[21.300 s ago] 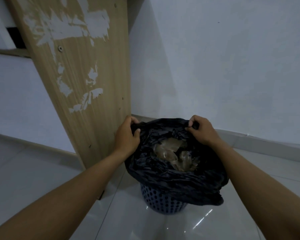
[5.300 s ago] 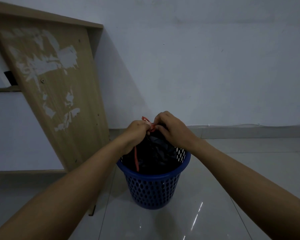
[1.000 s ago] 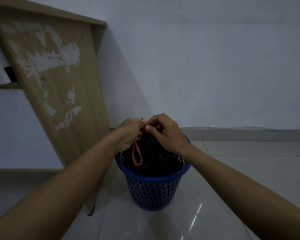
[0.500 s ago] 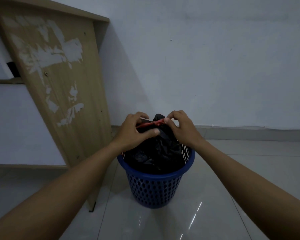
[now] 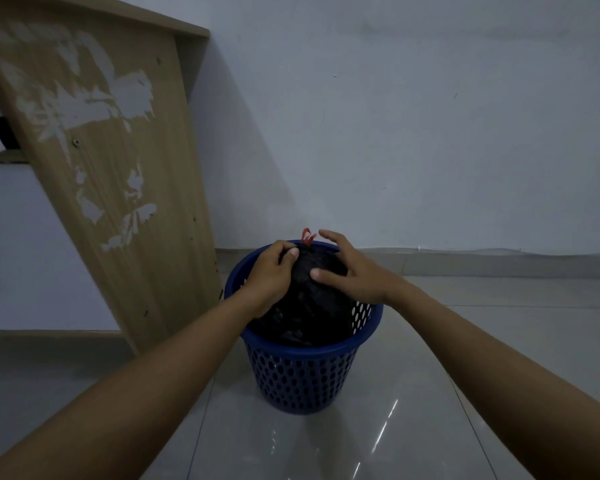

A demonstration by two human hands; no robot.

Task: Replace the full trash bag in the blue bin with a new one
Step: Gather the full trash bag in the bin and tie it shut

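Nearest the camera, two bare forearms reach forward over a glossy tiled floor (image 5: pixel 413 427) toward the blue bin (image 5: pixel 305 379), a perforated basket standing on the tiles. Inside it sits the full black trash bag (image 5: pixel 305 306), bulging above the rim, its neck gathered and closed with a red tie (image 5: pixel 307 236) that projects at the top. The left hand (image 5: pixel 269 277) curls round the bag's upper left side, fingers folded onto the plastic just beneath the tie, apparently gripping it. The right hand (image 5: pixel 354 273) lies spread on the upper right side, fingers apart, thumb pressed to the plastic, cupping rather than clamping. Judged step: lifting the tied bag out. Done well, both hands hold close under the knot and draw straight upward, so the plastic does not snag on the perforated wall and the light bin does not rise or tip. Beyond stand a worn wooden panel (image 5: pixel 118 188), left, and a pale wall (image 5: pixel 413 133).
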